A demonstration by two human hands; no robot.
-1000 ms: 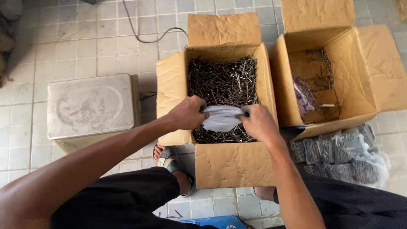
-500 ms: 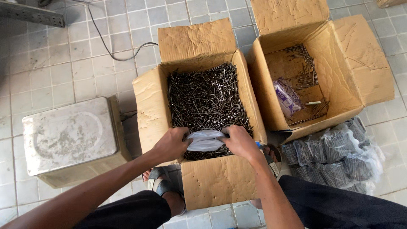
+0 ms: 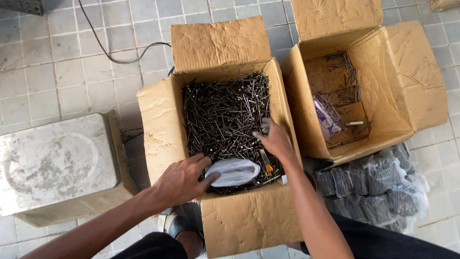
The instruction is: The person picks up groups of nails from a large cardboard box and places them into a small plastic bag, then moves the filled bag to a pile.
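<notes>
A cardboard box (image 3: 163, 129) stands open in front of me, filled with several dark nails (image 3: 223, 110). My left hand (image 3: 182, 180) holds a small clear plastic bag (image 3: 235, 171) at the near edge of the nail pile. My right hand (image 3: 274, 140) reaches into the nails on the box's right side, fingers curled down among them; whether it grips any is hidden. A small orange-tipped tool (image 3: 266, 162) lies on the nails between my hands.
A second open cardboard box (image 3: 407, 91) at the right holds a few nails and a purple printed bag (image 3: 327, 117). Plastic-wrapped packs of nails (image 3: 373, 187) lie below it. A metal weighing scale (image 3: 52, 163) sits at the left on the tiled floor; a black cable (image 3: 115, 55) runs behind.
My right hand has let go of the plastic bag and moved up into the nails. The left hand keeps the bag. The camera has moved closer to the box.
</notes>
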